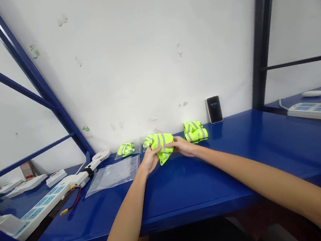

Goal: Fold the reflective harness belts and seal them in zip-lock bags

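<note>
A neon-yellow safety vest (pixel 161 146) with grey reflective stripes, on a glossy blue workbench (pixel 200 184).

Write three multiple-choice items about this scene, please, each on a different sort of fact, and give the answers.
1. Where does the clear plastic bag lie?
A) Left of the left hand
B) Under the right hand
C) Against the wall

2. What colour is the fabric bundle between the hands?
A) Blue
B) Fluorescent yellow-green
C) Black

3. How does the black device stand?
A) Flat on its back
B) In the right hand
C) Upright by the wall

1: A, it lies flat on the table beside that hand.
2: B, the bright fabric shows grey stripes.
3: C, it stands on end at the wall's foot.
</note>
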`<state>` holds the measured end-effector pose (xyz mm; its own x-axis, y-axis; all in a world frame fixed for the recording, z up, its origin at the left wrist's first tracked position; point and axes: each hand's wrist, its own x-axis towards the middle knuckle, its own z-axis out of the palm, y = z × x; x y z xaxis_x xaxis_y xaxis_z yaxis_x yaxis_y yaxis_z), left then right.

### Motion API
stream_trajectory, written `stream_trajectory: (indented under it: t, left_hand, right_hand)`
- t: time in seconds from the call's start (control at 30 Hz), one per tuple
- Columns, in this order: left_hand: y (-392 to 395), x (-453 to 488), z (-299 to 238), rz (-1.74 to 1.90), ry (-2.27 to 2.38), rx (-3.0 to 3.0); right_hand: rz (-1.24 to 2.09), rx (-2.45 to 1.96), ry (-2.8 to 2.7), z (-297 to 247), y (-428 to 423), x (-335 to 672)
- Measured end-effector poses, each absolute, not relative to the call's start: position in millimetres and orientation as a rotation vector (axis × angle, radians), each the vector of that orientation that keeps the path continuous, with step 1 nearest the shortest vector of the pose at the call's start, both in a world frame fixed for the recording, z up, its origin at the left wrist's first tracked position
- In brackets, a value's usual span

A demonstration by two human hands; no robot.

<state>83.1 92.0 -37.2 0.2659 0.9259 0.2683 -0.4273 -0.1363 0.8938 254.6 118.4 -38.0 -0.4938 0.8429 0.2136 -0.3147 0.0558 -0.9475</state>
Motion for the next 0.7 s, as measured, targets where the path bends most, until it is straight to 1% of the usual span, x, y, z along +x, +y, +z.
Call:
stream_trajectory:
  t: [0.17,0.3,0.43,0.53,0.7]
  left_hand:
    - [89.6,71.0,-37.3,1.156,0.601,1.178]
    - [88.6,69.3,-39.0,1.108,0.641,1.213]
    - [88.3,76.4,-41.0,1.178,0.698,1.245]
    - [89.0,79.0,-44.4,1.147,0.751,1.280]
    - [93.3,77.8,-50.8,1.089,0.883,1.376]
  right_hand:
    - [1.657,-0.609,-1.498,-35.9,113.6,257.6]
    - [1.568,-0.525,-1.499,-32.7,110.3,256.5]
    - [1.451,-0.600,-1.368,-31.7,110.4,251.8]
    - [1.381,-0.656,-1.247,-33.4,114.5,249.3]
    - [1.392,-0.710,-1.046,-34.9,120.6,247.9]
